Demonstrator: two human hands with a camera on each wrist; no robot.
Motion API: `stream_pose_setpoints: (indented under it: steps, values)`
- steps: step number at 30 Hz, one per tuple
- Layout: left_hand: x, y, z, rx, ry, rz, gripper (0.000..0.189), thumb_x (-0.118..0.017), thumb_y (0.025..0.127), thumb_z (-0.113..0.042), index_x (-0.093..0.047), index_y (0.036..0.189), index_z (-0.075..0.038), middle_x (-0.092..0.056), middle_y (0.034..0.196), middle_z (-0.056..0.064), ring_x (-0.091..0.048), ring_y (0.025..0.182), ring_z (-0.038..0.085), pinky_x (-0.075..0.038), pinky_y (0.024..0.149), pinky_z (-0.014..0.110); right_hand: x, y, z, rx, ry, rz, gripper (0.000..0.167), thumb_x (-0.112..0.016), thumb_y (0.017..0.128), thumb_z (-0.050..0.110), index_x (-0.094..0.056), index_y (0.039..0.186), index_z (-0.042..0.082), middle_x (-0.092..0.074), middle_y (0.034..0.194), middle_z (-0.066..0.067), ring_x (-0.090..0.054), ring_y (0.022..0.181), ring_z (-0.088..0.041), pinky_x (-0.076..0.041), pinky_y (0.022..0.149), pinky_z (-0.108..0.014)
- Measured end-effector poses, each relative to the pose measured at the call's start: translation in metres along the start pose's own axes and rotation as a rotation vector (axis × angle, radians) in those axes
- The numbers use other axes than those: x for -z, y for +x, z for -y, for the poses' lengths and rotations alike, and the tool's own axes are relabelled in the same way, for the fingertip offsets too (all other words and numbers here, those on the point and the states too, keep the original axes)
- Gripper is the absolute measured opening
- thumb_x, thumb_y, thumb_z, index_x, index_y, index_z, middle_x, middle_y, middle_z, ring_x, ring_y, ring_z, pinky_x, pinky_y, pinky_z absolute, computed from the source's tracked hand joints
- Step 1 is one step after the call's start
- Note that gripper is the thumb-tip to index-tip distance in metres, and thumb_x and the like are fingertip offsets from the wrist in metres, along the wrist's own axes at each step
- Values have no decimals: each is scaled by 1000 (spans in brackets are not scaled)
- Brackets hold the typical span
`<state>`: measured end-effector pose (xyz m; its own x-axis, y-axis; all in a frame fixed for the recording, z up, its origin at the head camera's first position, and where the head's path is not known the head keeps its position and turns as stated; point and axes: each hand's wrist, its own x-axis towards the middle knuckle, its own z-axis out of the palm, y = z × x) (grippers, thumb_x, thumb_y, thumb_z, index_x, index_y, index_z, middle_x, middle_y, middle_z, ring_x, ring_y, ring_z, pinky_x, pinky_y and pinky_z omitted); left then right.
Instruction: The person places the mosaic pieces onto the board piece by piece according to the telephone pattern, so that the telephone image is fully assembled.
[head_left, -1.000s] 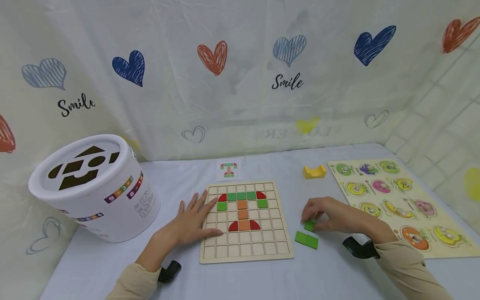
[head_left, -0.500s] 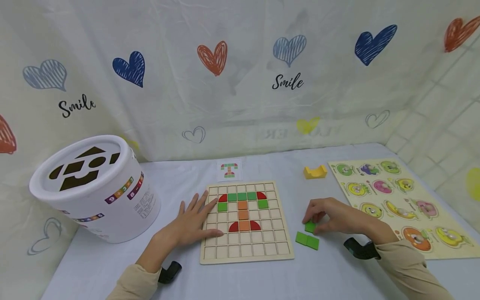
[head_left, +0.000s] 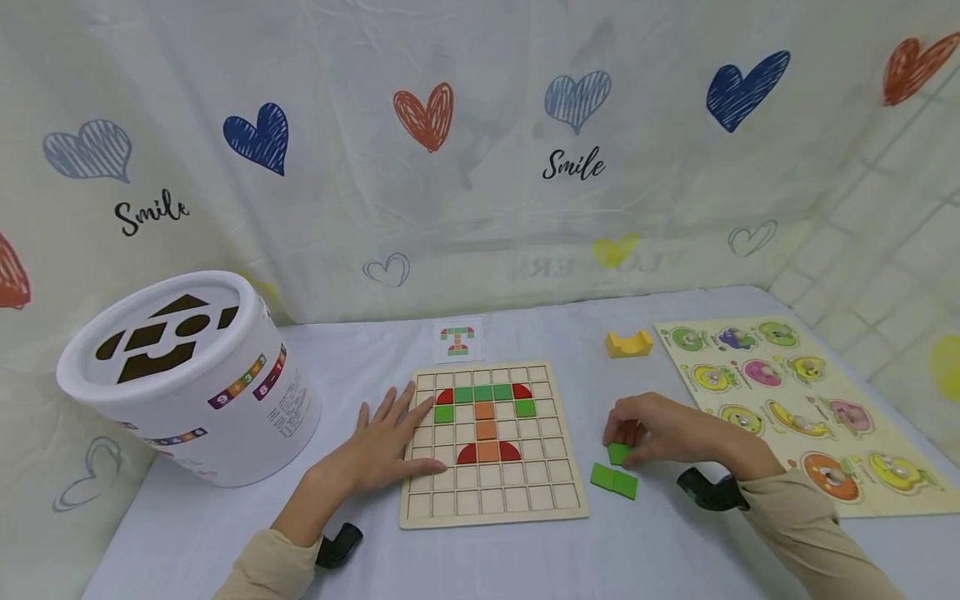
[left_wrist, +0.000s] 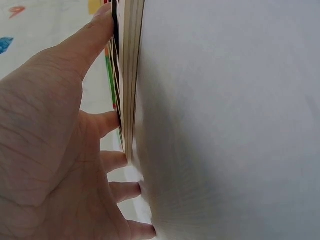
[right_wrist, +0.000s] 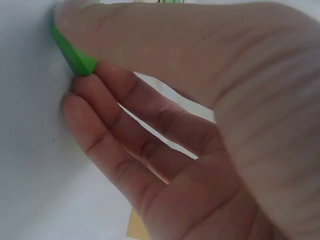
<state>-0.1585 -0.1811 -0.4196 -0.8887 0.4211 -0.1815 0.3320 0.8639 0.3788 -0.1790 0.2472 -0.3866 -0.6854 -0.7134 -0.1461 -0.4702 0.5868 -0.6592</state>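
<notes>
My left hand [head_left: 378, 446] rests with spread fingers on the left edge of a wooden grid board [head_left: 525, 498]. From the left wrist view, the thumb lies over the board's side [left_wrist: 131, 80] and other fingertips come down on the cloth. Red, green and orange pieces form a shape on the grid. Right of the board, my right hand [head_left: 663, 429] pinches a small green square tile [head_left: 618, 453] between thumb and fingers, low over the cloth; the thumb partly covers this tile [right_wrist: 82, 62] in the right wrist view. Two more green tiles [head_left: 613, 481] lie just in front.
A small picture card [head_left: 458, 340] lies behind the board. A yellow arched block [head_left: 629, 343] sits at the back right, beside a large fruit puzzle board [head_left: 742, 450]. The white tub [head_left: 247, 400] with a shape-cutout lid stands at the left.
The left hand stays in place on the board. My right hand, with the green tile, has barely shifted; the tile is slightly more visible between the fingers.
</notes>
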Motion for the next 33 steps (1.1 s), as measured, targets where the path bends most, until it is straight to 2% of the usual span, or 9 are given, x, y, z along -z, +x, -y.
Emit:
stream_pose_setpoints:
  steps: [6, 12, 17, 21, 26, 29, 33]
  values:
    - [-1, 0, 0, 10, 1, 10, 102, -64, 91, -72, -28, 167, -16, -7, 174, 20, -2, 159, 48, -1, 117, 78, -2, 3, 1, 12, 52, -36, 25, -89, 80, 4, -71, 95, 13, -68, 93, 8, -64, 84, -10, -59, 77, -29]
    - [-3, 1, 1, 9, 1, 5, 101, -64, 91, -72, -27, 168, -17, -6, 175, 19, 0, 159, 46, 1, 118, 76, -3, 14, 3, 75, 1, -102, 26, -88, 80, -1, -70, 89, 15, -69, 89, 9, -65, 81, -7, -60, 74, -28]
    - [-2, 2, 2, 0, 0, 1, 101, -63, 91, -73, -27, 168, -17, -5, 175, 18, 0, 159, 46, 2, 118, 76, -5, 31, 25, 142, -56, -158, 22, -84, 84, -4, -71, 89, 13, -70, 90, 8, -68, 84, -7, -61, 76, -28]
    - [-2, 2, 3, -3, 0, -3, 102, -63, 91, -74, -26, 168, -18, -5, 175, 18, 0, 159, 46, 2, 118, 76, -16, 52, 48, 233, -60, -188, 20, -83, 85, -5, -73, 91, 11, -70, 92, 6, -69, 85, -7, -60, 76, -26]
    - [-3, 3, 3, 3, 2, -1, 102, -62, 91, -75, -26, 168, -19, -5, 175, 17, -2, 159, 47, 1, 118, 76, -35, 81, 76, 318, -24, -149, 16, -81, 87, -6, -75, 93, 8, -71, 92, 3, -69, 83, -4, -59, 76, -23]
    - [-3, 3, 3, 2, 7, -4, 102, -61, 91, -75, -26, 168, -20, -5, 175, 17, -3, 159, 47, 0, 118, 76, -46, 94, 90, 333, 10, -99, 14, -80, 88, -6, -77, 95, 6, -71, 92, 2, -70, 85, -4, -58, 78, -21]
    - [-3, 3, 4, -1, 15, -6, 102, -61, 91, -76, -27, 168, -19, -5, 175, 17, -3, 159, 47, -1, 118, 77, -59, 106, 102, 341, -3, -57, 12, -80, 89, -3, -80, 98, 5, -71, 93, 3, -67, 89, -3, -57, 80, -19]
